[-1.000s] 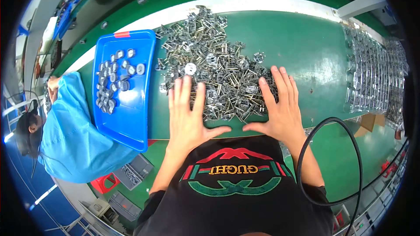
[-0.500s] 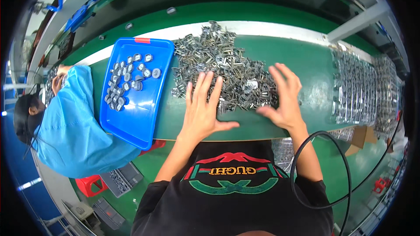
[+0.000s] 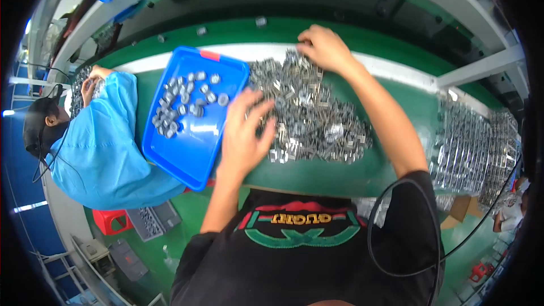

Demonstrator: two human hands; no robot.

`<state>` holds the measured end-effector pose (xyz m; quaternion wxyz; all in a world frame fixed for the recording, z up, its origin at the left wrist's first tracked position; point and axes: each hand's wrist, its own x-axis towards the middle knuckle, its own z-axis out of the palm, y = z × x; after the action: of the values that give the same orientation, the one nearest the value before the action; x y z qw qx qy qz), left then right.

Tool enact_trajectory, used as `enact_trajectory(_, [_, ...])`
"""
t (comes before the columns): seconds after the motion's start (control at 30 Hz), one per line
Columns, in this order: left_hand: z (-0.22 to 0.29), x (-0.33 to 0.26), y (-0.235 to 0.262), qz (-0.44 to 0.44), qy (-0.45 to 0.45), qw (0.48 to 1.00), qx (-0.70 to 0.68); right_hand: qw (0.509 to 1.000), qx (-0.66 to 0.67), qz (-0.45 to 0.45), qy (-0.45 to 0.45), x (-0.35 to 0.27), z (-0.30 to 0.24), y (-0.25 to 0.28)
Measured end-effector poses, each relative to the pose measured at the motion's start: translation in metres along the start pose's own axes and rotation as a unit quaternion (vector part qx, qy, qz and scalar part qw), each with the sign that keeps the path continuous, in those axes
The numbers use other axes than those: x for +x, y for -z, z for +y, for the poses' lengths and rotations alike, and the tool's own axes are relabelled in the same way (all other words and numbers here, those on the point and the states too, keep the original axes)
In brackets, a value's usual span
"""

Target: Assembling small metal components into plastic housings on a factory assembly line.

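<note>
A heap of small metal-pinned grey parts lies on the green table in front of me. My left hand is at the heap's left side, fingers apart and slightly bent, with nothing seen in them. Stretched across to the heap's far end, my right hand has its fingers curled in by the white edge strip; whatever they pinch is hidden. Left of the heap sits a blue tray, its near corner close to the table's front edge. Several round grey parts are gathered in its left and far portions.
Beyond the white strip runs a green conveyor belt carrying scattered small parts. Stacked clear plastic trays stand at the right. A co-worker in light blue sits close on the left. A black cable loops beside my right arm.
My right hand has gone from the heap's right side to its far end, its fingers curling. My left hand has shifted left, nearer the tray. The whole view has shifted slightly.
</note>
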<state>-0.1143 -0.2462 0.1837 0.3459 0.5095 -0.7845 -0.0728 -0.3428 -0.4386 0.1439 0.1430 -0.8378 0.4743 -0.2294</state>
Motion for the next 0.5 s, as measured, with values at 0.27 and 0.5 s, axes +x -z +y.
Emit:
enact_trajectory(0.27, [-0.020, 0.044, 0.004, 0.053, 0.119, 0.982, -0.136, 0.993, -0.007, 0.119, 0.023, -0.046, -0.021, 0.039])
enact_trajectory(0.5, [0.016, 0.064, -0.034, -0.218, 0.125, 0.838, -0.485, 0.599, 0.785, 0.148, -0.051, -0.153, -0.099, 0.048])
